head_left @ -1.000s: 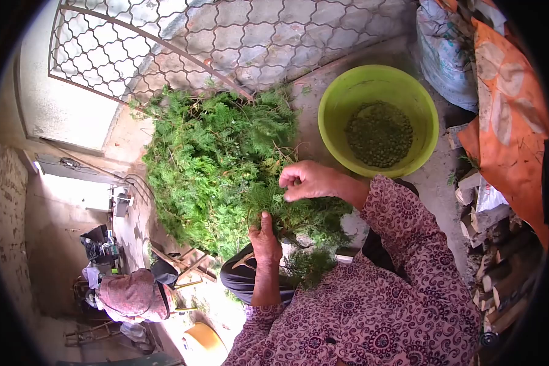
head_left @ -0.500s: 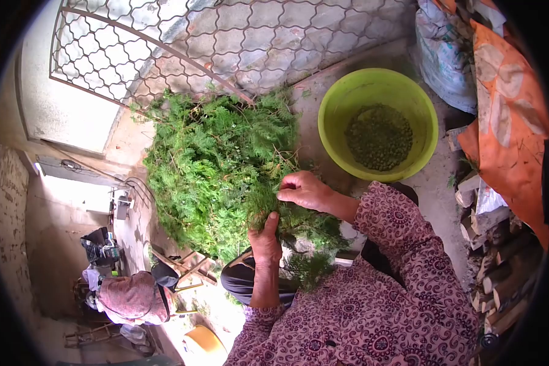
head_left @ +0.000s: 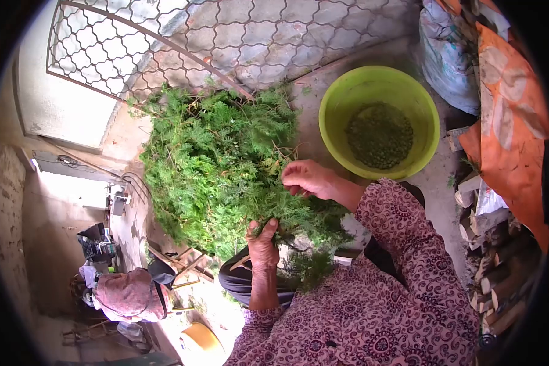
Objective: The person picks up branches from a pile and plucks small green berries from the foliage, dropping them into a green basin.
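Green cypress-like sprig (head_left: 287,210), gripped at its base by left hand (head_left: 263,243), fingers wrapped tight round the stems. Pinched near its top by right hand (head_left: 308,179), fingertips closed on the foliage. Just behind the sprig, big heap of green branches (head_left: 213,165). Right of the heap, lime basin (head_left: 341,104) holding small green berries (head_left: 379,135).

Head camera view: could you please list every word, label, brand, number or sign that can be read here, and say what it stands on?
None: no readable text shows anywhere.
The green basin is plain, with no label.
The orange cloth bears only a pale flower pattern, no letters.
The white sack shows faint marks, too blurred to read.
The left hand and right hand hold only green sprigs, with no tag.
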`<state>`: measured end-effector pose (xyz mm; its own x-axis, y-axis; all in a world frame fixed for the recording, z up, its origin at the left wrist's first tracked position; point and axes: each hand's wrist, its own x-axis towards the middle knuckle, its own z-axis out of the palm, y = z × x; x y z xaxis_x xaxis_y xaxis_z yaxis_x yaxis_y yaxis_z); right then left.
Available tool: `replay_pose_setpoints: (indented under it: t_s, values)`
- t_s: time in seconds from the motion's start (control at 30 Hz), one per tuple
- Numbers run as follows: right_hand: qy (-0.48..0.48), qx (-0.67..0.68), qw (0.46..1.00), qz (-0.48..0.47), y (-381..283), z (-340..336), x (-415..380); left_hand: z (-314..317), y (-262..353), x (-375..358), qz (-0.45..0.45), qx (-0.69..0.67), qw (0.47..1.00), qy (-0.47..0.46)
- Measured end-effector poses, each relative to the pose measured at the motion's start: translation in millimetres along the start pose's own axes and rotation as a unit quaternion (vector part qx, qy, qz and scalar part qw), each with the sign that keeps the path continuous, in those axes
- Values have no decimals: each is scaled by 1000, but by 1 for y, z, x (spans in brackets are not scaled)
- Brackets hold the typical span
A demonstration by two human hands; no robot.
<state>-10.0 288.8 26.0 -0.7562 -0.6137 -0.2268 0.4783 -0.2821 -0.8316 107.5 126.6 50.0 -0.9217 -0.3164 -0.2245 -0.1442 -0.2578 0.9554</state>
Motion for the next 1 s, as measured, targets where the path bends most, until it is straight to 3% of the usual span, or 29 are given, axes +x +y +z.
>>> replay_pose_setpoints:
  t_s: [0.2,0.27,0.43,0.5,0.6,0.63,0.7,0.73,0.8,0.83,0.87,0.93,1.0]
  values:
    - [-82,-95,992,-18,10,8,-9,-9,3,2,-37,-21,999,-33]
    - [-184,-165,969,-18,4,9,-16,-5,7,1,-28,-27,999,-38]
    - [-201,-180,961,-54,9,10,-20,2,8,3,-17,-67,997,-33]
    - [-170,-247,936,-184,15,12,-18,3,11,3,-21,-76,996,-31]
    - [-138,-312,911,-230,15,17,-21,2,13,5,-27,-95,995,-31]
    - [-138,-311,912,-230,14,16,-22,1,13,4,-28,-104,994,-31]
    - [-162,-157,970,-86,10,14,-24,-4,13,4,-34,-96,994,-34]
    - [-162,-157,970,-86,10,15,-25,-6,13,5,-38,-88,995,-37]
    - [-29,-215,958,-188,10,18,-26,-3,7,5,-22,-81,996,-37]
    - [20,-267,910,-316,18,18,-21,-1,4,5,-6,-73,997,-38]
    - [19,-267,910,-317,20,18,-20,2,4,5,-5,-73,997,-38]
    - [48,-137,974,-176,18,20,-20,7,5,8,-9,-84,996,-33]
    - [35,-93,979,-176,17,17,-20,10,7,11,-7,-84,996,-37]
